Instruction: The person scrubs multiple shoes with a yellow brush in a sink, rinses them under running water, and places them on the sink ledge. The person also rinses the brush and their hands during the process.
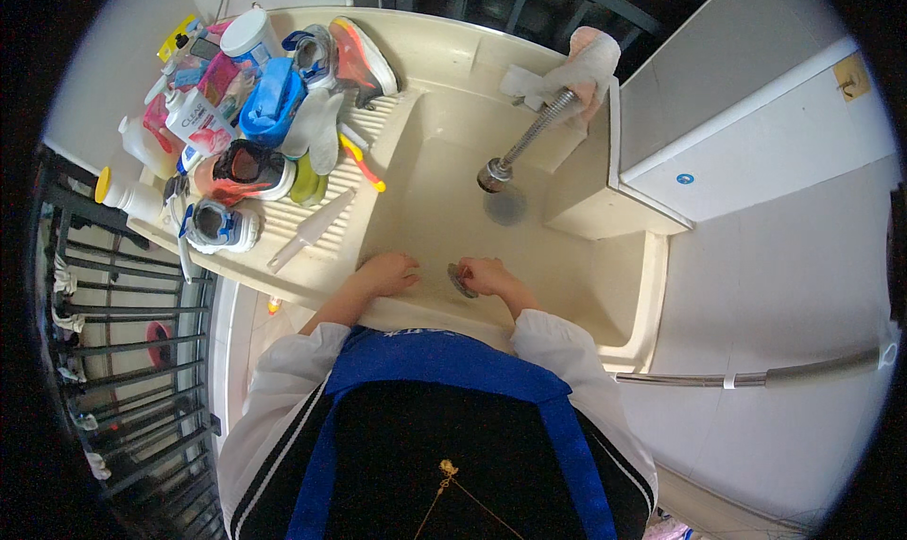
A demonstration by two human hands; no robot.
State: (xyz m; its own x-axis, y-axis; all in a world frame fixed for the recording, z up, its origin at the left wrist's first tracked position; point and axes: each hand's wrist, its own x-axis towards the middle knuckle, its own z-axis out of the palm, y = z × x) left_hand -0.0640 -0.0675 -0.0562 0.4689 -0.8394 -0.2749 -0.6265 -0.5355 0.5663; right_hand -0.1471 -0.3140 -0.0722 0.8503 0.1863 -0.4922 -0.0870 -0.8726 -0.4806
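In the basin of a cream laundry sink (439,150), my right hand (489,276) grips a small grey disc-shaped object (462,280) by its edge, near the front wall. Its exact kind is hard to make out; it may be a drain strainer or a scrubber. My left hand (388,274) is beside the basin's left wall, fingers slightly apart, with nothing visible in it. Above the basin hangs a flexible metal faucet (528,139), over a dark round patch (504,207) that looks like the drain.
The ribbed washboard (336,228) at left bears a pale scraper-like tool (312,229), a yellow-and-red brush (363,159), a sneaker (244,173), a small shoe (220,225), a blue basket (273,108) and several bottles. A cloth (595,58) wraps the faucet's base.
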